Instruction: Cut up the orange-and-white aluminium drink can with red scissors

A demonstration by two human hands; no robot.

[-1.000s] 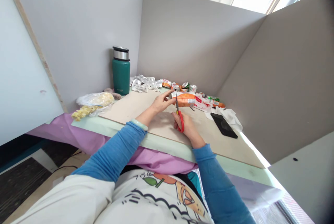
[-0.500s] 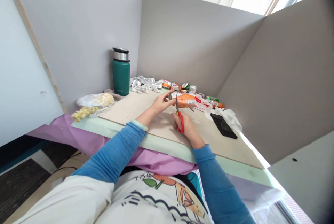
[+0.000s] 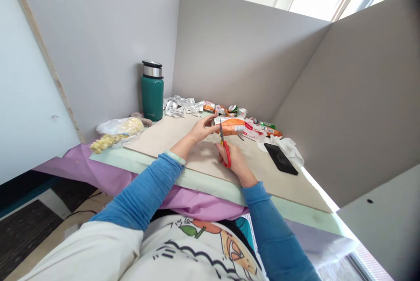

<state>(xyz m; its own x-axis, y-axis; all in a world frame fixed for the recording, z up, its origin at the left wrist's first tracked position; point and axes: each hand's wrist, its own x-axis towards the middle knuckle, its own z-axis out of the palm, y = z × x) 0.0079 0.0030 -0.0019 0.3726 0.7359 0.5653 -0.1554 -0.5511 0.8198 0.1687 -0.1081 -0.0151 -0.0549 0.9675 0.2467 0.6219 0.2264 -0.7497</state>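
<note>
My left hand (image 3: 202,129) pinches the left end of an orange and white packet (image 3: 233,125) that lies across the board. My right hand (image 3: 233,158) is closed on red-handled scissors (image 3: 225,149), whose blades point up and meet the packet near its left end. Both sleeves are blue, and a pale bangle sits on my left wrist.
A green flask (image 3: 152,91) stands at the back left corner. Crumpled foil and several small packets (image 3: 210,107) lie along the back wall. A black phone (image 3: 278,158) rests on white tissue at the right. A plastic bag of yellowish bits (image 3: 118,129) lies at the left edge. Grey partition walls enclose the desk.
Almost nothing has moved; the hands, the scissors and the packet keep their places, with only a slight shift of the view.
</note>
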